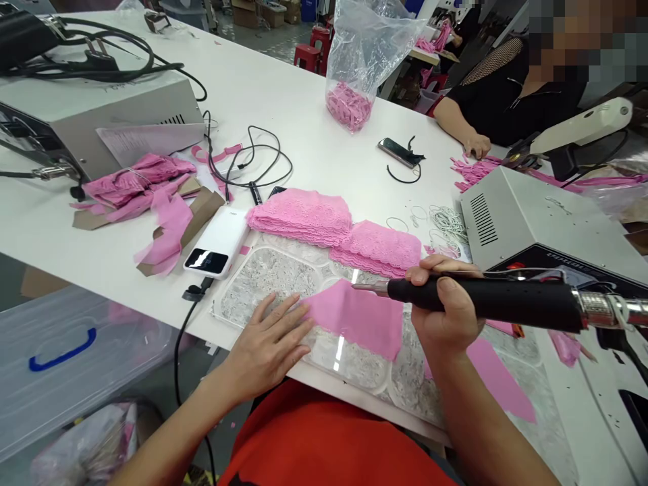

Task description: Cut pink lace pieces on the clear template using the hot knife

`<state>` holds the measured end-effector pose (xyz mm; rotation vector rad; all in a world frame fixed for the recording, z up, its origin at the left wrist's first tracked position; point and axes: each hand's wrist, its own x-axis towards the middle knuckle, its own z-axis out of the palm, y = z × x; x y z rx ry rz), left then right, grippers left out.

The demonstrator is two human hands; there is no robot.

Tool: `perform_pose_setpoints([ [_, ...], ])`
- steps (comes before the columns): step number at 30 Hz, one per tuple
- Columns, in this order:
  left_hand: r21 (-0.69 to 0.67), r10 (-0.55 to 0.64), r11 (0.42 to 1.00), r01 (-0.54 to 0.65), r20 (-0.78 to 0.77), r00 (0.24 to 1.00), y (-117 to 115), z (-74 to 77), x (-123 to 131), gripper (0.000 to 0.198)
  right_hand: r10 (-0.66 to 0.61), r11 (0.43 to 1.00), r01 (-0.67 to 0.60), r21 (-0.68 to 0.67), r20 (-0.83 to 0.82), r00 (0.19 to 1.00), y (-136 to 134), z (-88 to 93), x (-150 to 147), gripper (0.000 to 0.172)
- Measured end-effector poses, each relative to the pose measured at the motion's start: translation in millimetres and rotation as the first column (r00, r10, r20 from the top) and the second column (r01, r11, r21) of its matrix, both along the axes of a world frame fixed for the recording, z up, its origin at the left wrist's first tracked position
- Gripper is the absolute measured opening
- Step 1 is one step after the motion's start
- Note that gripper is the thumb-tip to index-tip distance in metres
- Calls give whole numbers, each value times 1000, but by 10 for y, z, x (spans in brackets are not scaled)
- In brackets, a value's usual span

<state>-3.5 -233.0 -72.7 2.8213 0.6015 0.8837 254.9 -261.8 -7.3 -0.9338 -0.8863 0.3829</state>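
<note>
My left hand (268, 341) lies flat with fingers spread on a scratched glass plate (263, 277), its fingertips touching the left edge of a pink fabric piece (357, 317). My right hand (445, 304) is closed around the black handle of a cutting tool (486, 300). The tool's metal tip (367, 287) rests at the top edge of the pink piece. Two stacks of pink lace (304, 216) lie just behind the plate.
A white power bank (217, 243) sits left of the plate. Grey machine boxes stand at the right (526, 216) and the far left (101, 108). A plastic bag of pink lace (354, 67), a phone (397, 152) and cables lie farther back. Another person's hand (476, 143) rests at the far right.
</note>
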Motion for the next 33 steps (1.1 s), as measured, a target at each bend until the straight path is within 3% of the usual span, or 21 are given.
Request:
perform_pose_setpoints([
  [10, -15, 11, 1000, -11, 16, 1000, -19, -37, -54, 29, 101, 993, -100, -57, 12, 995, 127, -45, -236, 7],
  [22, 3, 29, 1000, -29, 16, 999, -26, -30, -46, 29, 162, 986, -160, -56, 34, 986, 128, -57, -217, 6],
  [33, 0, 27, 1000, -27, 46, 999, -45, -27, -72, 29, 141, 989, -140, -42, 36, 989, 115, -25, -297, 7],
])
